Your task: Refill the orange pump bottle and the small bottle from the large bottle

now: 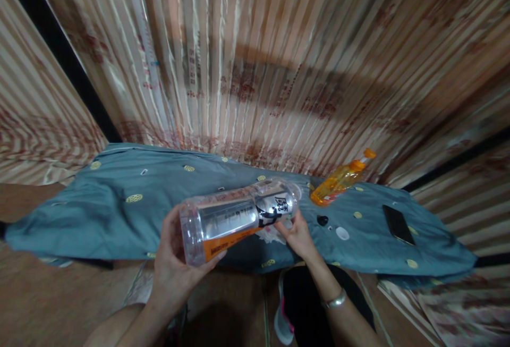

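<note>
While left hand clamps the clear bottle at base, right hand grips its neck; level hold seems best.

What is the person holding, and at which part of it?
A clear plastic bottle, lying sideways. The left hand grips its nearer end; the right hand holds the farther end from below.

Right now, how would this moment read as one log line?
left hand: grips clear bottle base | right hand: at its neck end | tilt: sideways above blue cloth | nearby: orange bottle, phone
</note>
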The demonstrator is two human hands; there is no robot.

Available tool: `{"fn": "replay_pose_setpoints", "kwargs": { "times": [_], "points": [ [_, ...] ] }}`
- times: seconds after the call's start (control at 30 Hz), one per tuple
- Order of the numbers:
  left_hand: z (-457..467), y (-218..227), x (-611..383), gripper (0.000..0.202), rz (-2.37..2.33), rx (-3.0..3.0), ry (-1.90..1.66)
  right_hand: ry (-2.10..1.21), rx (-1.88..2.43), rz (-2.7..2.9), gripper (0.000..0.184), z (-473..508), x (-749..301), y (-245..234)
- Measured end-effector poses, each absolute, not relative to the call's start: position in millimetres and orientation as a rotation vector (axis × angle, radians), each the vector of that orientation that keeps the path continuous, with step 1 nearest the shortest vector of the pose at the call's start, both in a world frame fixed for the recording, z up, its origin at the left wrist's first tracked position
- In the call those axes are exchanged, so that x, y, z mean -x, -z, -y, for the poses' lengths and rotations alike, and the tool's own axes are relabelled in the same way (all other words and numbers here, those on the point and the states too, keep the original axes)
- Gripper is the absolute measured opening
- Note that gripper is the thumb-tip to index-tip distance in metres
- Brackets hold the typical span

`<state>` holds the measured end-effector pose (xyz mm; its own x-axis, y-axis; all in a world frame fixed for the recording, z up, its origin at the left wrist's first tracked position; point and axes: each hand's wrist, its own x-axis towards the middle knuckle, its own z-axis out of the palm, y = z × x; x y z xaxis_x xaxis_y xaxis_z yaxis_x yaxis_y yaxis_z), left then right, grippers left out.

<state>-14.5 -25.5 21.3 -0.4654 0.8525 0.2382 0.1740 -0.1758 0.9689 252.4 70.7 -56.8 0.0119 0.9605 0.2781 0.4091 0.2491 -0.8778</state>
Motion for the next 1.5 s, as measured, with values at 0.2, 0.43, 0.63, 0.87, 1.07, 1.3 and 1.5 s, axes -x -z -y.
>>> {"fn": "replay_pose_setpoints", "kwargs": {
  "times": [0.2, 0.43, 0.63, 0.87, 1.07, 1.3, 1.5],
  "points": [
    [25.1, -21.2, 12.9, 0.087, -1.586, -1.211, -1.732, -0.72, 1.359, 1.572, 0.051, -72.1, -254.9, 61.1],
    [24.0, -26.2, 11.9, 0.092, -1.604, -1.142, -1.711, -0.708, 1.362, 1.585, 0.05, -71.6, -255.5, 61.0],
    [24.0, -23.4, 11.4, 0.091, -1.582, -1.148, -1.726, -0.719, 1.358, 1.6, 0.047, -71.9, -256.3, 61.5],
    [22.8, -27.6, 9.8, 0.095, -1.589, -1.07, -1.688, -0.712, 1.362, 1.595, 0.048, -71.2, -257.0, 61.9],
    [23.0, -27.5, 11.1, 0.095, -1.595, -1.076, -1.687, -0.715, 1.333, 1.591, 0.053, -72.4, -257.1, 63.0],
    [22.3, -23.2, 11.9, 0.093, -1.581, -1.125, -1.71, -0.714, 1.308, 1.585, 0.052, -72.4, -254.7, 63.3],
    [24.0, -27.8, 10.6, 0.091, -1.595, -1.117, -1.713, -0.671, 1.355, 1.583, 0.051, -72.9, -254.9, 62.1]
  ]
}}
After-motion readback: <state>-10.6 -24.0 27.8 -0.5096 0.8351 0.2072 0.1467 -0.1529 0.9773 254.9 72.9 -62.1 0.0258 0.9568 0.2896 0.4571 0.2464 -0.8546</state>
